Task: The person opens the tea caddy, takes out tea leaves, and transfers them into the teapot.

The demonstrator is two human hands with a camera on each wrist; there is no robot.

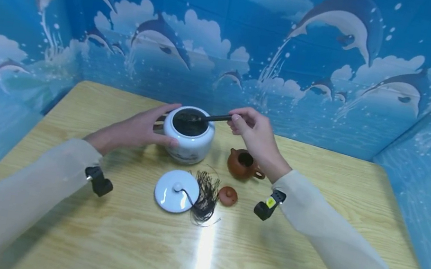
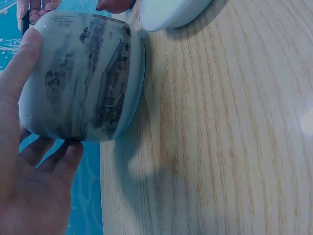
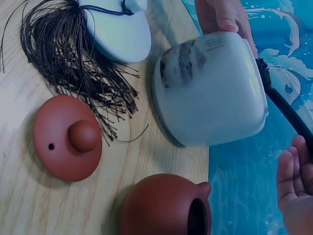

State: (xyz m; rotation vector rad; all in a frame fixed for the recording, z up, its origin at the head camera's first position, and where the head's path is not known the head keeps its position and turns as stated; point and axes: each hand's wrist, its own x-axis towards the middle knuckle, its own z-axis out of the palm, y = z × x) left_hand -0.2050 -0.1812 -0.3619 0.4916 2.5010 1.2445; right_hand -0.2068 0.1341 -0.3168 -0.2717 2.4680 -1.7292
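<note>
Three views meet on one white jar [image 1: 191, 149]: one high and wide, two close and rolled sideways.
The head view looks forward and down from above the near side of the surface [image 1: 134, 250], far enough back to take in both sleeves [image 1: 338, 223] and the dolphin backdrop [image 1: 221, 1]. The left wrist view sits just beside the jar, facing its painted side, the surface at picture right; the right wrist view looks past the teapot [image 1: 237, 167] toward the jar, surface at picture left. Both wrist views share the jar and the white lid [image 1: 169, 198].
</note>
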